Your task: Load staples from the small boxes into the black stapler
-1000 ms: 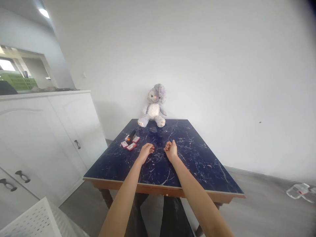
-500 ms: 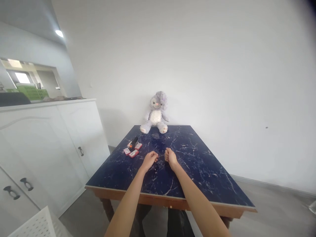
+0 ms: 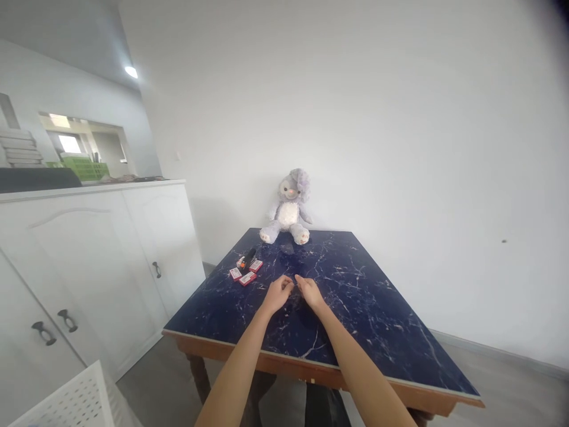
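Note:
Over the middle of the dark blue marbled table (image 3: 355, 332), my left hand (image 3: 279, 293) is closed, with thumb and fingers pinched together. Close beside it, my right hand (image 3: 310, 292) is also closed, its fingertips pointing at the left hand's and nearly touching them. Whatever lies between the fingers, if anything, is too small to make out. Left of my hands lie several small red-and-white boxes (image 3: 248, 279). A black object with an orange part (image 3: 249, 257) rests on or against these boxes.
A lilac plush rabbit (image 3: 288, 210) sits at the table's far edge against the white wall (image 3: 400, 148). White cabinets (image 3: 111, 255) stand on the left, with a green crate (image 3: 84, 167) above. A white perforated basket (image 3: 75, 403) is at the lower left.
My hands have drawn closer together. My right hand has turned from a fist so that its fingers point at the left hand. The view has shifted slightly left.

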### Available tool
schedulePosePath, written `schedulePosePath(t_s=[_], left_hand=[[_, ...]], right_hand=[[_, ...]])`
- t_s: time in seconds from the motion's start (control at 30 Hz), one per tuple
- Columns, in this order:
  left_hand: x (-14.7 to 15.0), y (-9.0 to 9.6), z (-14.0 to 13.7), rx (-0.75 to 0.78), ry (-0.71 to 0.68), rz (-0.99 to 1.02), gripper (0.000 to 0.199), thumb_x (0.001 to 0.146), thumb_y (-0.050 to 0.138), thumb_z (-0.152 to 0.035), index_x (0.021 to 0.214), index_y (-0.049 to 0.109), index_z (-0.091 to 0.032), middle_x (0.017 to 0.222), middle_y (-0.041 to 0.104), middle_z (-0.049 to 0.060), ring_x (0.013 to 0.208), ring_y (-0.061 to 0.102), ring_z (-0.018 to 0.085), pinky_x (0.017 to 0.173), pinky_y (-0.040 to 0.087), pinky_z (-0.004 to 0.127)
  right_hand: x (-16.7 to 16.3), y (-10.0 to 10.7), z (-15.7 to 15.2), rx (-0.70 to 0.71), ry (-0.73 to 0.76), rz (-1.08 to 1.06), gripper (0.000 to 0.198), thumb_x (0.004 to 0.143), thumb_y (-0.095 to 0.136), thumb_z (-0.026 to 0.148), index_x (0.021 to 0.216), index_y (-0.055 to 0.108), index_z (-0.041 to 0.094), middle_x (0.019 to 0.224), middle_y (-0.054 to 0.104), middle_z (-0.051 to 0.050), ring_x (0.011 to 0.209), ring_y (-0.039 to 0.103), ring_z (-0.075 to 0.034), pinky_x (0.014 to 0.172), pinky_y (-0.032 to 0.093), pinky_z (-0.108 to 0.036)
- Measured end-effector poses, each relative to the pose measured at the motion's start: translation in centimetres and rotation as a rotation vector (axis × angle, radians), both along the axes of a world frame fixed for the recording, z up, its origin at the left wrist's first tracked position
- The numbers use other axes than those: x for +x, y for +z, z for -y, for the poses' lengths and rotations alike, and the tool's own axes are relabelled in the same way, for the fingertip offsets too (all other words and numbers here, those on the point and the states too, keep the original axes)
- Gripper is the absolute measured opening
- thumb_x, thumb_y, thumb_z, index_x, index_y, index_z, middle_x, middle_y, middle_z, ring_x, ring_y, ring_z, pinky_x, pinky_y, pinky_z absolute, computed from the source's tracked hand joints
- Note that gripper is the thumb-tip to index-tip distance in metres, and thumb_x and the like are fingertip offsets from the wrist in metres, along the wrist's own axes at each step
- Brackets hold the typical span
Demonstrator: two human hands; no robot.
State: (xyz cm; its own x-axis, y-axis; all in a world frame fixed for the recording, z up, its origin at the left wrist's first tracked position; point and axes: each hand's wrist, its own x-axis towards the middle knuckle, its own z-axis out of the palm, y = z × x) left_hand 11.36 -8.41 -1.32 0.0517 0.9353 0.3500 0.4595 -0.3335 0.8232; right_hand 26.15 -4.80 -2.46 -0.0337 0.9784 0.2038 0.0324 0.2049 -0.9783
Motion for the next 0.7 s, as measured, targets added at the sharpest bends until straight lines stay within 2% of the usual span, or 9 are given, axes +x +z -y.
schedulePosePath(t_s=[0.1,0.17,0.23,0.3,0.4,0.5,0.57,0.63,0.7], left_hand=[[-0.3,0.3,-0.1,0.082,0.134,0.015,0.021,0.09,0.054,-0.036,0.101,0.065,-0.022,0.088,0.07,0.006,0.087,0.065,0.022,0.086,0.047,0.034],[-0.8,0.4,-0.5,0.17,0.309,-0.014,0.023,0.091,0.053,-0.034,0.106,0.065,-0.021,0.097,0.068,0.01,0.103,0.061,0.027,0.099,0.041,0.041],[-1.6,0.5,-1.0,0.262,0.489,-0.134,0.026,0.09,0.053,-0.03,0.111,0.065,-0.02,0.106,0.066,0.014,0.115,0.054,0.031,0.105,0.034,0.047],[-2.6,0.5,-1.5,0.323,0.598,-0.32,0.031,0.09,0.053,-0.027,0.117,0.065,-0.02,0.115,0.064,0.017,0.122,0.048,0.035,0.107,0.031,0.051],[-5.1,0.7,-2.3,0.318,0.69,-0.522,0.044,0.089,0.055,-0.031,0.132,0.058,-0.02,0.13,0.057,0.019,0.132,0.038,0.04,0.11,0.024,0.056],[-8.4,0.8,-3.6,0.231,0.888,-0.544,0.073,0.087,0.059,-0.045,0.15,0.038,-0.014,0.145,0.044,0.025,0.138,0.029,0.046,0.11,0.019,0.064],[-10.6,0.7,-4.9,0.113,0.9,-0.548,0.086,0.086,0.056,-0.057,0.154,0.029,-0.012,0.15,0.038,0.028,0.138,0.027,0.049,0.108,0.022,0.065],[-12.4,0.6,-6.3,-0.001,0.777,-0.58,0.086,0.086,0.052,-0.062,0.155,0.029,-0.016,0.153,0.035,0.027,0.137,0.033,0.049,0.106,0.028,0.062],[-13.7,0.6,-7.3,-0.111,0.68,-0.599,0.08,0.087,0.05,-0.063,0.153,0.033,-0.022,0.152,0.04,0.023,0.132,0.043,0.047,0.105,0.033,0.06]], right_hand=[[0.1,-0.2,-0.1,-0.011,0.031,0.059,0.052,0.078,0.059,0.06,0.048,0.038,0.022,0.044,0.034,0.006,0.045,0.029,-0.01,0.045,0.024,-0.026],[0.1,-0.3,-0.2,-0.012,0.036,0.086,0.053,0.079,0.056,0.062,0.049,0.037,0.023,0.045,0.033,0.006,0.045,0.029,-0.01,0.046,0.023,-0.026],[0.1,-0.4,-0.2,-0.009,0.034,0.098,0.053,0.08,0.054,0.063,0.05,0.036,0.023,0.045,0.033,0.006,0.045,0.028,-0.01,0.046,0.022,-0.026],[0.1,-0.3,-0.2,0.007,0.029,0.126,0.054,0.08,0.053,0.063,0.051,0.034,0.023,0.046,0.032,0.005,0.046,0.028,-0.01,0.046,0.022,-0.026],[0.1,-0.2,0.0,0.053,0.024,0.222,0.054,0.083,0.05,0.062,0.051,0.03,0.023,0.048,0.03,0.004,0.049,0.028,-0.01,0.048,0.022,-0.026],[0.1,0.0,0.1,0.076,0.018,0.282,0.054,0.085,0.046,0.061,0.052,0.028,0.022,0.05,0.028,0.004,0.051,0.027,-0.011,0.05,0.021,-0.027],[0.1,0.0,0.1,0.079,0.015,0.311,0.053,0.086,0.044,0.061,0.053,0.027,0.022,0.051,0.027,0.004,0.052,0.026,-0.011,0.05,0.021,-0.027],[0.0,-0.1,0.0,0.081,0.015,0.343,0.053,0.086,0.043,0.061,0.053,0.027,0.022,0.052,0.028,0.004,0.052,0.026,-0.011,0.051,0.022,-0.027],[0.0,-0.1,-0.1,0.087,0.018,0.349,0.054,0.086,0.042,0.062,0.053,0.028,0.022,0.052,0.029,0.004,0.052,0.028,-0.011,0.051,0.023,-0.026]])
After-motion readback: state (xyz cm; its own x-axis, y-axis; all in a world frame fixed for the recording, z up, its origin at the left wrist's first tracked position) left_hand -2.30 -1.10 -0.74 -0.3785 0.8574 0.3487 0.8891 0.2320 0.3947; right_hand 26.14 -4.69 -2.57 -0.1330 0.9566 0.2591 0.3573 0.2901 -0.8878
